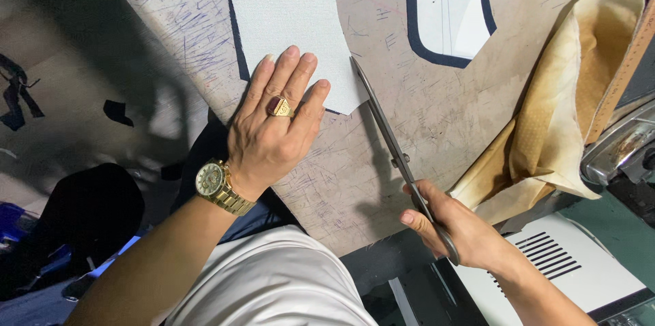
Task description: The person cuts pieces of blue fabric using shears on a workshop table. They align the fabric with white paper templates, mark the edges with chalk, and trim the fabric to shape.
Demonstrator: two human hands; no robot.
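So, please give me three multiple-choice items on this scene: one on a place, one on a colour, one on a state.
1. Where does the left hand rest?
A. on the pale fabric piece
B. on the yellow cloth
C. on the white vented box

2. What colour is the wristwatch?
A. silver
B. gold
C. black

3. How are the scissors held?
A. lying loose on the board
C. hanging from a hook
B. gripped by the right hand

Answers: 1 A, the palm and fingers lie flat on the fabric's lower edge. 2 B, case and band are gold. 3 B, the fingers wrap the handles and the tips meet the fabric edge.
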